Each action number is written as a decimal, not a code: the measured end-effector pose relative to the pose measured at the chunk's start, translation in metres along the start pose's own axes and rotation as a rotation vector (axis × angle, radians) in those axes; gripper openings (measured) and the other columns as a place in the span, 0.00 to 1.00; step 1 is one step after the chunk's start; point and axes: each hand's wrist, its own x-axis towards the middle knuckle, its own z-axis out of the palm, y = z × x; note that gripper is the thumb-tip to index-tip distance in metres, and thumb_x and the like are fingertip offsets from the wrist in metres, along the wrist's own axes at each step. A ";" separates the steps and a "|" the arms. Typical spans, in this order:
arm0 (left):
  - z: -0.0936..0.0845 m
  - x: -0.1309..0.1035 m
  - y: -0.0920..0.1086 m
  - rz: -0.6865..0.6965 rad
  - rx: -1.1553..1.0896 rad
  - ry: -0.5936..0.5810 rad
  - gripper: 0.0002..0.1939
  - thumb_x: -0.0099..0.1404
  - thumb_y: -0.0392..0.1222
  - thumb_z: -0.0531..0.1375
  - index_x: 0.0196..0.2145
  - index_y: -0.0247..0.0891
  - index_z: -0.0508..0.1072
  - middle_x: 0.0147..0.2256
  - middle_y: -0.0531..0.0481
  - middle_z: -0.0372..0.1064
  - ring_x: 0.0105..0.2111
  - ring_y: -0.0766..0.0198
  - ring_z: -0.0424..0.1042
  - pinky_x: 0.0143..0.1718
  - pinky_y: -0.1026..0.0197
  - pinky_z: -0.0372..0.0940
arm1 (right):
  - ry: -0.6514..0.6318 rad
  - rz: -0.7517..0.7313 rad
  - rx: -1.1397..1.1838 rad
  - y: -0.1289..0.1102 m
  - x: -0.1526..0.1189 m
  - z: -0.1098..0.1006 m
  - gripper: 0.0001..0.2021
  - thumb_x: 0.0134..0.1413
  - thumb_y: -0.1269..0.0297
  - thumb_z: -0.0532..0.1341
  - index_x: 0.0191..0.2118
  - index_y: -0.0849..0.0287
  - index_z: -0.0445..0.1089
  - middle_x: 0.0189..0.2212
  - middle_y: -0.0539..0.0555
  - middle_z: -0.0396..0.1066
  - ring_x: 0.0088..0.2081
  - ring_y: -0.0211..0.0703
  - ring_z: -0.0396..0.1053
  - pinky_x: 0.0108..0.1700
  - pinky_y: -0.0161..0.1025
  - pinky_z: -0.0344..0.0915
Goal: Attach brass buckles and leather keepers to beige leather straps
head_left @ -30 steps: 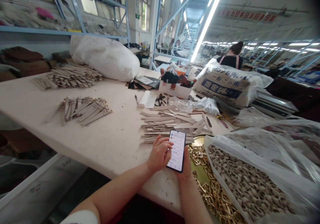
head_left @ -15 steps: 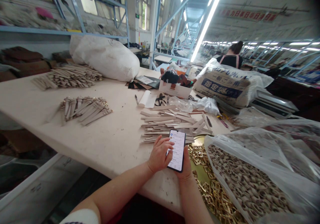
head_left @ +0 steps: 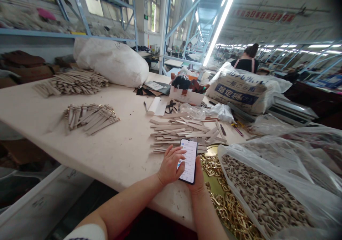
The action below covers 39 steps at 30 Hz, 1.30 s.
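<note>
A smartphone [head_left: 190, 165] with a lit white screen is held upright over the table's near edge. My right hand [head_left: 198, 179] grips it from behind and along its right side. Over the left part of the screen lies my left hand [head_left: 171, 164], its fingers spread apart and holding nothing. Just beyond the phone is a pile of beige strips [head_left: 173, 136]. To the right of my right hand, gold metal buckles [head_left: 227, 200] fill a round yellowish tray. Beside them a clear plastic bag contains many small beige loops [head_left: 262, 186].
On the table [head_left: 128, 161], strips fitted with gold buckles [head_left: 91, 118] lie at left, with a larger strip pile [head_left: 77, 81] behind. A big white sack [head_left: 112, 61], a white box [head_left: 187, 95] and a printed bag [head_left: 240, 88] stand at the back. Someone [head_left: 245, 60] is in the distance.
The list on the phone screen has shifted. Both hands stay in nearly the same place, the left still over the screen.
</note>
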 end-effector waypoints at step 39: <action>0.002 0.001 -0.006 -0.087 -0.045 0.099 0.08 0.58 0.32 0.50 0.35 0.40 0.63 0.41 0.48 0.70 0.51 0.60 0.61 0.57 0.46 0.46 | -0.002 0.047 0.025 -0.006 -0.004 0.013 0.22 0.51 0.49 0.51 0.43 0.58 0.71 0.42 0.54 0.73 0.44 0.46 0.69 0.50 0.45 0.61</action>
